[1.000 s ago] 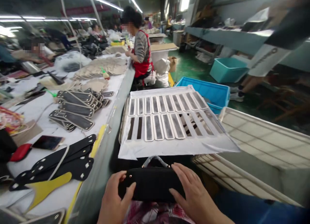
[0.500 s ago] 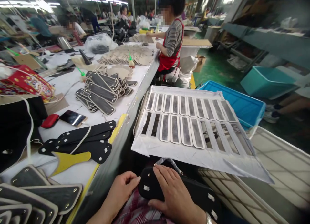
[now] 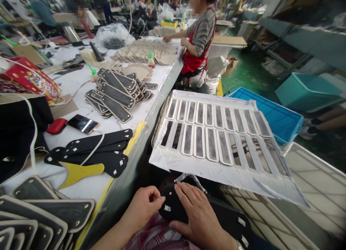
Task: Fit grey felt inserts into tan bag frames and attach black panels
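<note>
Turned aslant, black panel (image 3: 227, 214) lies under flat right hand (image 3: 196, 211), beside curled left hand (image 3: 144, 205), its grip unclear

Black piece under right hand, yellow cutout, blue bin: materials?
Black piece: probably leather or imitation, matte; smooth, dull surface.
Yellow cutout: perhaps leather-like sheet or plastic, low sheen; flat, evenly coloured.
Blue bin: likely moulded plastic, semi-gloss; uniform colour, smooth walls.

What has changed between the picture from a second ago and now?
The right hand has moved from the right end of the black piece to lie across it. The piece now slants, right end toward the person, showing white patches. The left hand has loosened to its left edge. The phone and white panel stayed put.
</note>
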The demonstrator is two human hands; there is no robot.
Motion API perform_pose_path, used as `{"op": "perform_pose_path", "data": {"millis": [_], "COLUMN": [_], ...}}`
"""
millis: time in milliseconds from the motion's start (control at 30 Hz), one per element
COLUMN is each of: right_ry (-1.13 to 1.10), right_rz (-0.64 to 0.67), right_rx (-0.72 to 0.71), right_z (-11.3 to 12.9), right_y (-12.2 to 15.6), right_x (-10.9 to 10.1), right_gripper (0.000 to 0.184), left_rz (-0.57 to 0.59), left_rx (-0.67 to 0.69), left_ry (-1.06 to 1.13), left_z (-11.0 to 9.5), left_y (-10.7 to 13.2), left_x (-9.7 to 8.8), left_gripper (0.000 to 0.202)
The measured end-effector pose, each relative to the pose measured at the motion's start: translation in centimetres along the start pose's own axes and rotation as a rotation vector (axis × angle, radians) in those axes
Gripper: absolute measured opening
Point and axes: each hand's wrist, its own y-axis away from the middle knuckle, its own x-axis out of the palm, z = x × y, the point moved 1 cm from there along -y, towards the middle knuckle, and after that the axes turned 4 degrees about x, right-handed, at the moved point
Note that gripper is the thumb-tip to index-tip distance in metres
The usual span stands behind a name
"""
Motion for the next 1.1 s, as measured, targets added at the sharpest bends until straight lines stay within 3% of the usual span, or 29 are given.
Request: {"op": "perform_pose_path", "data": {"millis": [233, 500, 767, 967, 1100], "right_ry": [0.009, 0.020, -0.039, -0.092, -0.134], "right_rz": [0.026, 0.043, 0.020, -0.012, 0.018], "right_rx": [0.013, 0.011, -0.002, 0.140, 0.175], "right_z": [0.2, -0.1, -0.1, 0.6, 1.2], "right_y": [-0.2, 0.1, -0.2, -0.6, -1.1], "right_x": [-0.1, 0.2, 0.0, -0.8, -1.3], "right_gripper": [0.085, 0.089, 0.086, 0.051, 0.047], "left_rz": [0.075, 0.214, 0.139, 0.191, 0.167], "left_rx": [0.087, 0.057, 0.098, 0.094, 0.139], "left_ry": [-0.023, 0.120, 0.125, 0.187, 0.115], "left_z": [0.5, 1.2, 0.6, 1.2, 0.7], "left_y": [-0.9, -1.5, -0.9, -1.0, -1.2], "left_x": [-0.5, -0.3, 0.0, 0.1, 0.3], "left_gripper": [0.016, 0.015, 0.013, 0.016, 0.021]}}
